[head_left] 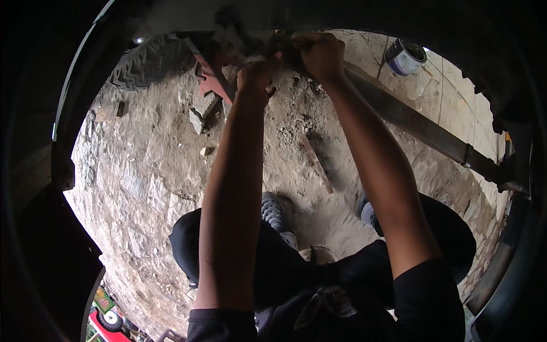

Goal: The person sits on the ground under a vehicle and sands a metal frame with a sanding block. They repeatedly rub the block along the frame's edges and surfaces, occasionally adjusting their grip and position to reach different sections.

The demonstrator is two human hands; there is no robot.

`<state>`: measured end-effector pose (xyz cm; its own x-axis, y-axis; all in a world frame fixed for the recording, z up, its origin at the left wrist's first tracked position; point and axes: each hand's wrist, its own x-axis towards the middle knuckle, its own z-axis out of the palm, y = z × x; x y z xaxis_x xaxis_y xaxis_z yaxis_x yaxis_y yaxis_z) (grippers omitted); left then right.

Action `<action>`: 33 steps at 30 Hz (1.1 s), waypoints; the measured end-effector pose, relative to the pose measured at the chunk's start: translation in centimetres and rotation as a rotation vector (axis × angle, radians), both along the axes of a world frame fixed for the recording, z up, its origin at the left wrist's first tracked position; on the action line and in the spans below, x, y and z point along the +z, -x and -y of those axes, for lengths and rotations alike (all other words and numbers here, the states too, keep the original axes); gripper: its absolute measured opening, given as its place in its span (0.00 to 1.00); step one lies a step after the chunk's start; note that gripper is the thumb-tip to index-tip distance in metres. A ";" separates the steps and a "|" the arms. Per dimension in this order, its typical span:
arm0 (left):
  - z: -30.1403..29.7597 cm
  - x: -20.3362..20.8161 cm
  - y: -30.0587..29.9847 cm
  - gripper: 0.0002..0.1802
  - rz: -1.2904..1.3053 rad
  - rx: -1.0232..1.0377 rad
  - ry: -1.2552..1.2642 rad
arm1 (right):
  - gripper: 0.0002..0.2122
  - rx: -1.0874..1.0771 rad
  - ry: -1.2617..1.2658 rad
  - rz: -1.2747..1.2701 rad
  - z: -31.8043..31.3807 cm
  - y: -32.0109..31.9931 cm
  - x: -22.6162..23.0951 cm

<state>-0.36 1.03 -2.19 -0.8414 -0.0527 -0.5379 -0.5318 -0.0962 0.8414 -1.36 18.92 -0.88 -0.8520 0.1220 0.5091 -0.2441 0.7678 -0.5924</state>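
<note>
Both my arms reach forward to the dark underside of a vehicle [370, 16]. My left hand [255, 75] is closed up near the dark metal parts, its fingers curled; what they hold is in shadow. To its right, my right hand [321, 54] is closed like a fist against the dark part, and what is in it, if anything, is hidden. Just left of my left hand a red metal stand [213, 81] with a toothed edge rises from the ground. A long dark metal tube [416, 119] slopes from beside my right hand down toward the right.
A treaded tyre [149, 64] is at the far left. Broken concrete pieces [199, 113] lie beside the stand, and a flat strip [317, 162] lies on the dusty ground between my arms. A paint bucket [405, 57] stands at far right. Dark bodywork surrounds the view.
</note>
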 end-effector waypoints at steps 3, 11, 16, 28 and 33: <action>0.6 0.2 0.0 0.25 -0.001 0.000 0.022 | 0.09 0.009 -0.047 0.001 1.2 -2.2 -0.8; 1.0 -1.6 0.7 0.38 -0.146 -0.001 0.449 | 0.08 0.007 -0.039 -0.071 2.3 -2.4 -0.1; -0.5 -0.8 0.8 0.46 -0.282 -0.227 0.665 | 0.08 -0.078 -0.149 -0.076 -0.4 1.0 -0.7; 0.3 -0.5 0.7 0.45 -0.285 -0.262 0.747 | 0.09 -0.034 0.048 -0.023 1.0 -1.8 -0.5; 0.5 -2.5 1.6 0.45 -0.329 -0.119 0.675 | 0.07 -0.059 -0.282 -0.127 0.9 -1.0 -1.1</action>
